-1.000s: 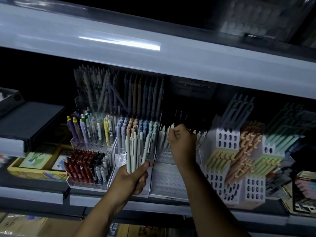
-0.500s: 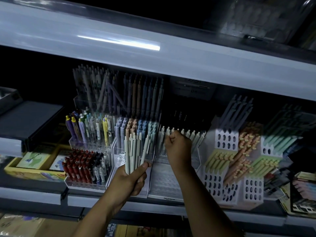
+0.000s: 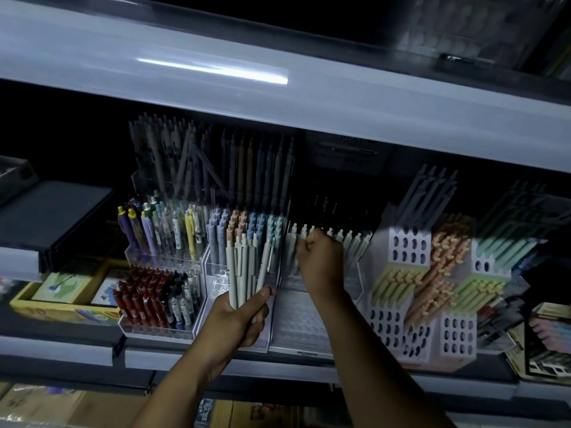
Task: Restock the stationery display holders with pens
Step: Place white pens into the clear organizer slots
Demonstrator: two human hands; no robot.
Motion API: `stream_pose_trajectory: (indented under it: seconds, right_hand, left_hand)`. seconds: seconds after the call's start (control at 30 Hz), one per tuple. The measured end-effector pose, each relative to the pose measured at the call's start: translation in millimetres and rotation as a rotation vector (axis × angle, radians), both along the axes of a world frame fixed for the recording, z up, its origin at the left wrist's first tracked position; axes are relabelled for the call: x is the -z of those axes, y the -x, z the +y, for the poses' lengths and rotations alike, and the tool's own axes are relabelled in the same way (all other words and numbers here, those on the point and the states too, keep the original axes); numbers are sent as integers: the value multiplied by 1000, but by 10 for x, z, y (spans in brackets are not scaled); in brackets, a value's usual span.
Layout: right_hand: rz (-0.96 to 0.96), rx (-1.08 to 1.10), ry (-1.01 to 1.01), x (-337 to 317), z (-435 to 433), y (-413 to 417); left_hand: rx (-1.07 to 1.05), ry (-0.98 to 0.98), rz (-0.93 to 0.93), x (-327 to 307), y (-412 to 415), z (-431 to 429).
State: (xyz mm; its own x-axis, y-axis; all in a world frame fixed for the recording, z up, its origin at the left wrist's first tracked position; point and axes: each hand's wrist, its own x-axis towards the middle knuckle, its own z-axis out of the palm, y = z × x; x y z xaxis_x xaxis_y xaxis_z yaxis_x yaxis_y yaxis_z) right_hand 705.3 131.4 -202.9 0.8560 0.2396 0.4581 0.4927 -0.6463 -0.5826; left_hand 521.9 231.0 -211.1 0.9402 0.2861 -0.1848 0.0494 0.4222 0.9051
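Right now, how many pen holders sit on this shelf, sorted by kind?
Clear tiered holders: 3 - left holder with red pens, middle holder behind the held pen bundle, right holder with white pens
White perforated holder: 1
Total: 4 that show clearly
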Motion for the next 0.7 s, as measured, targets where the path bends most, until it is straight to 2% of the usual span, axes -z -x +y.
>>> stream_pose_trajectory:
  seconds: [0.13, 0.47, 0.6, 0.7]
  right_hand:
    - [10, -11, -75, 38, -41, 26]
    - [47, -46, 16, -9, -69, 24]
    - [134, -55, -53, -1, -140, 93]
    - [198, -83, -180, -51, -178, 236]
  left_hand:
    - [-18, 16, -9, -9, 0, 5]
    - [-14, 15, 5, 2, -3, -6]
    - [-12, 13, 7, -9, -1, -9]
    - [-13, 16, 2, -23, -1, -10]
